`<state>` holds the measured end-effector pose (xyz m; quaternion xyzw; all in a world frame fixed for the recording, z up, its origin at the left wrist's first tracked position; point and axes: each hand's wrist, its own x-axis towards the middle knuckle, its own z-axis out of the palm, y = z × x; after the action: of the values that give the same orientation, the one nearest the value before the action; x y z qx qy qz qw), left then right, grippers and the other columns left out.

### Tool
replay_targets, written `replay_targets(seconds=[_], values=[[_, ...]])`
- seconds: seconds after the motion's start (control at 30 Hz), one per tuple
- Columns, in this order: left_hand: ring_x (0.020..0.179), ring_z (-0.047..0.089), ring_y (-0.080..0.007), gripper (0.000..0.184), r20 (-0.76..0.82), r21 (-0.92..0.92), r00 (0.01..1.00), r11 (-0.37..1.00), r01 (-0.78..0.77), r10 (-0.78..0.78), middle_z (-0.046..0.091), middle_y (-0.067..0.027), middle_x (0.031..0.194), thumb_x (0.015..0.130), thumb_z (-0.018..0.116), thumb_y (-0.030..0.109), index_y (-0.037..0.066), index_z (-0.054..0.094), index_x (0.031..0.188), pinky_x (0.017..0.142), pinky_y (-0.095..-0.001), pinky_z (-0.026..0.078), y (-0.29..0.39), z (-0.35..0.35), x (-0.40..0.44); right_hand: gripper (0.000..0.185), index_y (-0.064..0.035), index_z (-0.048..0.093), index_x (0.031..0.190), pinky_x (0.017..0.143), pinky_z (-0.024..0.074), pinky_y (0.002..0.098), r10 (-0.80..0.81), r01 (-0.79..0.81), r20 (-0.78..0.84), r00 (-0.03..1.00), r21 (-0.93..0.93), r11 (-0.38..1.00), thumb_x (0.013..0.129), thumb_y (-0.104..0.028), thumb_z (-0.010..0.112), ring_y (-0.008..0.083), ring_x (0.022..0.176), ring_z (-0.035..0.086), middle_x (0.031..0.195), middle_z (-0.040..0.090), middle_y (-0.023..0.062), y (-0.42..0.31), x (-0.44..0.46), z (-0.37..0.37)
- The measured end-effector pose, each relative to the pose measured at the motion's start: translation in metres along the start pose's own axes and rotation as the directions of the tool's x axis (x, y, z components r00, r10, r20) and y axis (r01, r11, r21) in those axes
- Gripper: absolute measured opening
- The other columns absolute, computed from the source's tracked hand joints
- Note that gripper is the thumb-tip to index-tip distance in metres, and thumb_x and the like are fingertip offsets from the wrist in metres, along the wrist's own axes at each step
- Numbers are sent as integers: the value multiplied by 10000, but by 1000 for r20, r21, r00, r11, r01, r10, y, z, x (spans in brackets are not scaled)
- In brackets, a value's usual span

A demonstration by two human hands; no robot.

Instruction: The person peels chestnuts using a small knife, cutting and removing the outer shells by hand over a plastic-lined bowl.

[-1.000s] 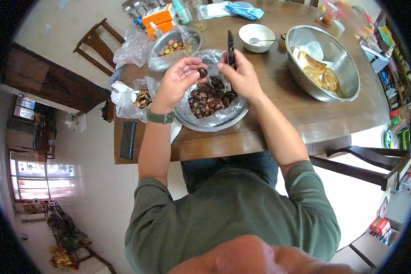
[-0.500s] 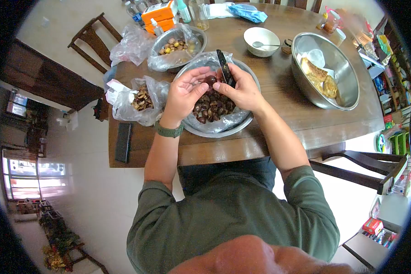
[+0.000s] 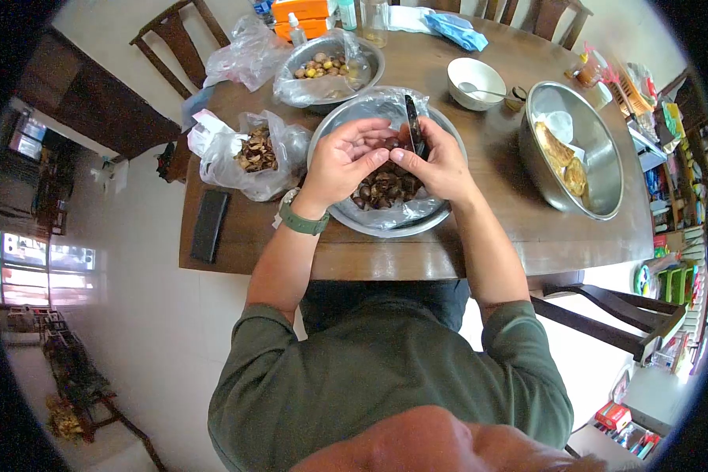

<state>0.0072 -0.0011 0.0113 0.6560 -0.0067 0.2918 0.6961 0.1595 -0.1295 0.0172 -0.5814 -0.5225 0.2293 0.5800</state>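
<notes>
My left hand (image 3: 340, 163), with a green watch band (image 3: 304, 223) at its wrist, holds a dark brown chestnut (image 3: 392, 144) in its fingertips. The fingers partly cover the nut. In my right hand (image 3: 442, 167) is a dark-bladed knife (image 3: 412, 116), its blade pointing up and away from me. Both thumbs meet at the chestnut. Beneath the hands stands a metal basin (image 3: 459, 140) lined with clear plastic, holding many dark chestnuts (image 3: 385, 191).
Behind is a second lined basin (image 3: 379, 66) with pale peeled nuts (image 3: 322, 66). A plastic bag of shells (image 3: 258, 151) and a black phone-like object (image 3: 210, 226) lie left. Rightward stand a white bowl (image 3: 480, 75) with a spoon and a large steel bowl (image 3: 615, 177).
The camera view has shifted, so the table things appear further right. My hands have drawn closer together around the chestnut, and the knife blade stands more upright.
</notes>
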Motion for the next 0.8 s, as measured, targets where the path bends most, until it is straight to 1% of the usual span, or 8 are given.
replay_targets(seconds=[0.17, 0.23, 0.33, 0.47, 0.57, 0.6, 0.7, 0.8], values=[[1120, 588, -186, 414, -18, 84, 1000, 996, 6, -4, 611, -128, 1211, 884, 631, -39, -39, 511, 1281, 971, -327, 486, 6, 3, -2, 376, -9, 583, 1126, 877, 465, 311, -17, 15, 12, 1000, 108, 994, 836, -183, 745, 161, 936, 603, 989, 675, 87, -1, 0, 1], [1114, 590, -185, 412, -32, 117, 999, 993, 17, -13, 614, -124, 1205, 883, 629, -42, -38, 515, 1279, 967, -324, 488, 7, 3, -2, 392, -8, 580, 1144, 884, 464, 312, -27, 25, 20, 999, 58, 998, 835, -183, 747, 159, 950, 603, 1007, 674, 96, 0, 1, 1], [1068, 600, -149, 387, -27, 76, 999, 997, -17, 19, 626, -97, 1160, 906, 624, -5, -20, 526, 1280, 921, -289, 506, 2, 1, -2, 402, -6, 575, 1158, 880, 464, 316, -31, 31, 27, 999, 26, 999, 837, -178, 745, 159, 956, 597, 1024, 668, 106, 0, 0, 0], [1076, 599, -160, 375, -18, 61, 999, 997, -47, 49, 622, -98, 1170, 912, 610, -13, -38, 521, 1276, 947, -296, 490, 3, 3, -1, 391, -4, 573, 1143, 867, 464, 314, -43, 42, 32, 999, 42, 998, 838, -180, 742, 158, 940, 589, 1002, 661, 99, 1, -1, 0], [1106, 596, -202, 383, -49, 44, 999, 999, -3, 5, 621, -137, 1200, 894, 616, -21, -45, 523, 1265, 975, -332, 475, 7, 4, -3, 386, -4, 570, 1133, 864, 461, 314, -47, 47, 38, 998, 13, 999, 831, -170, 743, 156, 934, 582, 989, 654, 96, 3, 0, -2], [1103, 597, -201, 377, -45, 45, 999, 999, -9, 12, 621, -137, 1200, 899, 613, -14, -44, 523, 1264, 965, -330, 482, 7, 4, -3, 384, -3, 570, 1129, 864, 460, 313, -48, 48, 42, 998, -4, 999, 827, -164, 744, 155, 934, 580, 987, 651, 95, 3, 0, -2], [1093, 600, -193, 363, -42, 28, 999, 1000, -4, 5, 620, -137, 1202, 912, 602, 6, -42, 525, 1264, 929, -325, 508, 7, 3, -3, 365, -5, 567, 1127, 868, 457, 321, -65, 62, 35, 997, 76, 995, 851, -196, 712, 165, 942, 581, 1001, 647, 103, 6, -1, 0], [1078, 603, -183, 350, -54, -29, 998, 999, 44, -45, 619, -132, 1202, 926, 589, 24, -37, 526, 1265, 882, -324, 539, 8, 4, -4, 351, -9, 549, 1141, 867, 456, 336, -67, 63, 57, 996, 70, 996, 895, -240, 647, 216, 952, 601, 994, 641, 130, 0, 0, -2]])
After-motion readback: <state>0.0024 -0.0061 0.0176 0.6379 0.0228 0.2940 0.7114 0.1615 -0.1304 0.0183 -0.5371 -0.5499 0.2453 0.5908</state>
